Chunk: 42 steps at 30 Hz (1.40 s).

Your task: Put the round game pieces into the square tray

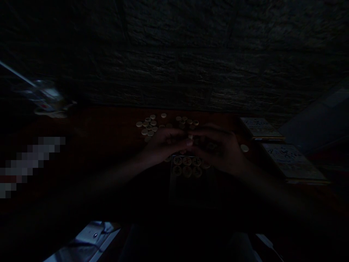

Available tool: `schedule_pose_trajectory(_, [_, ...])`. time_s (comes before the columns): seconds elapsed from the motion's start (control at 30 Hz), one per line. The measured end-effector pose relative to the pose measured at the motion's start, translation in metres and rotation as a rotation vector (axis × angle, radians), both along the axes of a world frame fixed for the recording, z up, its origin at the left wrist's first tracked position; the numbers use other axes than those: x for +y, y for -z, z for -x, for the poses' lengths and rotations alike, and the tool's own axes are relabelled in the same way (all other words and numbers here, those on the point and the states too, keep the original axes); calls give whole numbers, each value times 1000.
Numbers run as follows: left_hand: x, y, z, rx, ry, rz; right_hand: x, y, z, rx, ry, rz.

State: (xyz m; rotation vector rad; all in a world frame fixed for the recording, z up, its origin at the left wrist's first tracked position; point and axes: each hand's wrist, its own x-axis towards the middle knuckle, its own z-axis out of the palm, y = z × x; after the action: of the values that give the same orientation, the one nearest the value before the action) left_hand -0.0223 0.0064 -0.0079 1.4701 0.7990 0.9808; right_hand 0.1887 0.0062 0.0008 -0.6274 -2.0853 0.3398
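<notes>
In the dim head view my left hand [165, 147] and my right hand [225, 149] meet above the table. Their fingertips close together around a small pale xiangqi piece [190, 137], mostly covered by the fingers; its face does not show. Just below the hands lies a dark square box [171, 185], where round xiangqi pieces [187, 161] with characters stand in two rows at the far side. Loose pieces [153, 123] lie beyond my left hand, some face down, and another small group [190, 121] is beyond the fingertips.
Two flat printed boxes [260, 127] [294, 162] lie at the right, with a single piece [244, 148] beside them. A clear cup [49, 96] stands at the left. A rough stone-like wall [174, 65] closes off the table's far edge.
</notes>
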Motion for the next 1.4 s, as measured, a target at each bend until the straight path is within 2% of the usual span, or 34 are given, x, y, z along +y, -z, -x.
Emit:
schedule_pose_trajectory(0.3, [5, 6, -1, -40, 46, 9, 0, 0, -1, -11, 4, -10])
schedule_pose_trajectory(0.53, [1, 2, 0, -6, -8, 31, 1, 2, 0, -12, -3, -17])
schedule_pose_trajectory(0.83, [6, 9, 0, -68, 63, -3, 0, 1, -1, -28, 10, -27])
schedule_pose_trajectory(1.17, [1, 3, 0, -21, -3, 10, 0, 1, 0, -22, 18, -21])
schedule_pose_trajectory(1.4, [5, 7, -1, -79, 44, 26, -2, -1, -1, -23, 6, -11])
